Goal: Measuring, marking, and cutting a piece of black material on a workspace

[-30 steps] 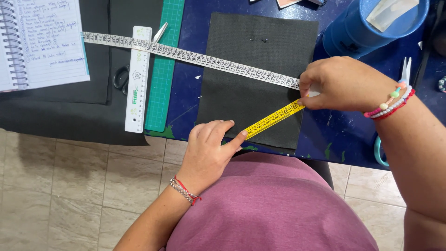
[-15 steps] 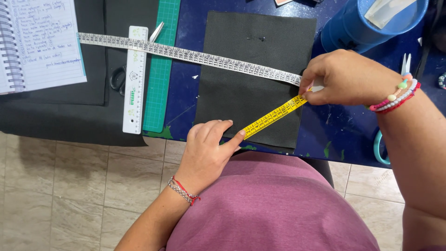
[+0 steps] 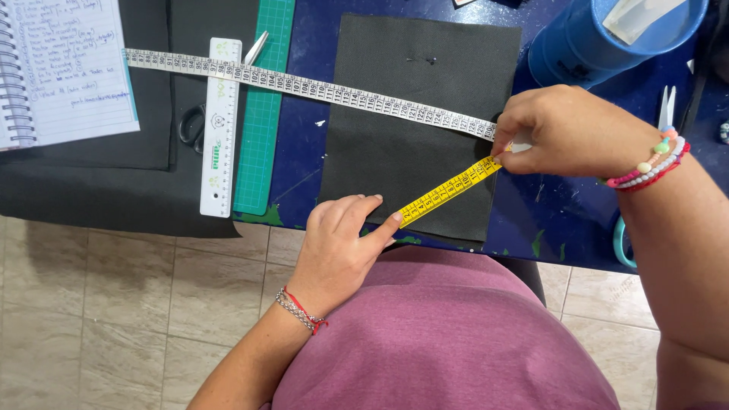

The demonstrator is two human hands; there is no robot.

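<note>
Two of our hands stretch a tape [image 3: 448, 191] over the dark cloth [image 3: 414, 99] on the blue tabletop [image 3: 577, 220]. Our right hand [image 3: 573, 133] pinches the tape at the cloth's right edge, fingers closed on it where the yellow face folds from the white run going left. Our left hand [image 3: 338, 243] presses the tape's yellow end flat on the cloth's near edge with the thumb, fingers curled. Left of the cloth lie a green mat [image 3: 266, 137], a white ruler [image 3: 220, 129] and a notebook [image 3: 61, 68]; a blue tub [image 3: 592, 45] stands far right.
</note>
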